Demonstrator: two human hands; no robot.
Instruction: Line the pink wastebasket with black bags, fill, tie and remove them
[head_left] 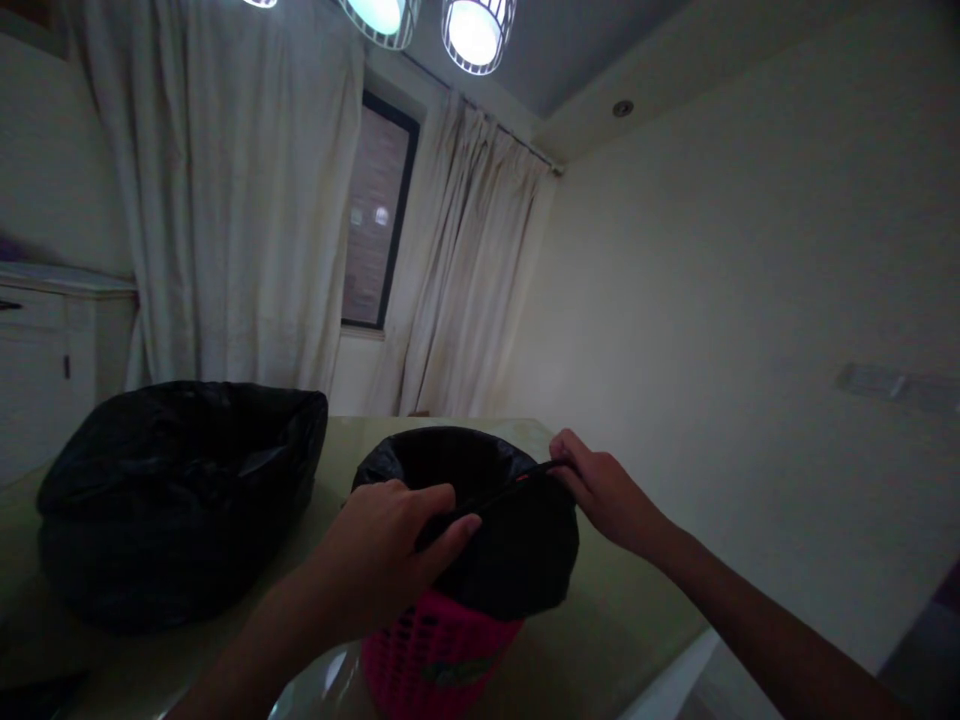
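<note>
A pink plastic basket [439,655] with a lattice of holes stands on the table in front of me. A black trash bag [510,560] lines it and folds down over the outside of its rim. My left hand [405,540] pinches the near edge of the bag between thumb and fingers. At the right side of the rim, my right hand [592,485] has its fingers closed on the same edge. Between the hands the edge is drawn into a taut line, with a small reddish spot near the right hand. The basket's bottom is hidden inside the bag.
To the left, a large container covered by another black bag [172,510] sits on the pale greenish table [622,610]. A white cabinet [56,350], curtains [240,200] and a window stand behind. A plain wall rises on the right.
</note>
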